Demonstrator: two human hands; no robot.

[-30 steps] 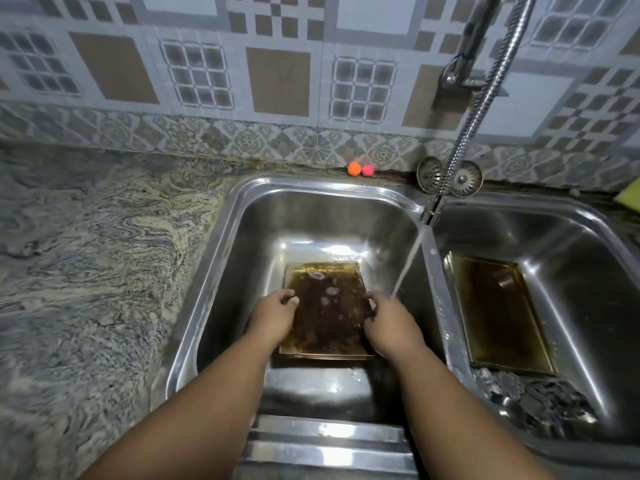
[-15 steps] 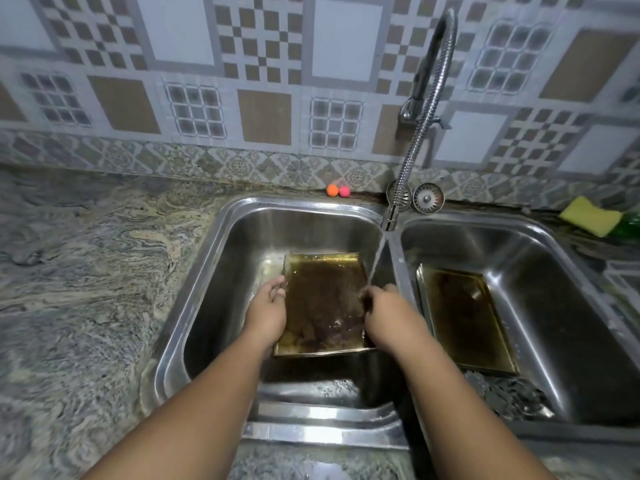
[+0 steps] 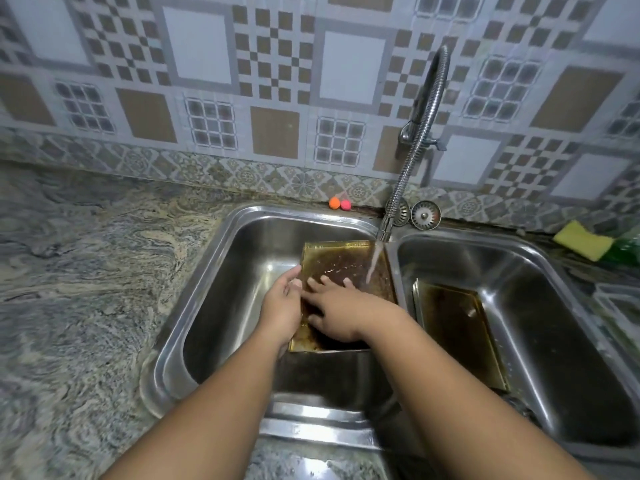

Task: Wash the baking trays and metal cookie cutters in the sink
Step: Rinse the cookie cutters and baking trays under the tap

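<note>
A brown-stained baking tray (image 3: 346, 261) is held tilted in the left basin (image 3: 235, 271) of a steel double sink. My left hand (image 3: 282, 306) grips its left edge. My right hand (image 3: 337, 308) lies flat on the tray's dirty surface with fingers spread. Water from the flexible tap (image 3: 414, 147) runs onto the tray's upper right part. A second stained tray (image 3: 457, 327) lies in the right basin (image 3: 561, 306). Metal cookie cutters (image 3: 519, 405) are barely visible at that basin's near end, behind my right arm.
Two sink strainers (image 3: 425, 213) and two small orange and pink balls (image 3: 340, 203) sit at the back rim. A yellow sponge (image 3: 581, 240) and a green bottle (image 3: 628, 249) lie at the far right. Marbled stone counter (image 3: 86, 271) stretches to the left.
My right hand let go of the tray's right edge and now lies flat on its surface. The tray has shifted right, under the water stream. The camera view tilted upward.
</note>
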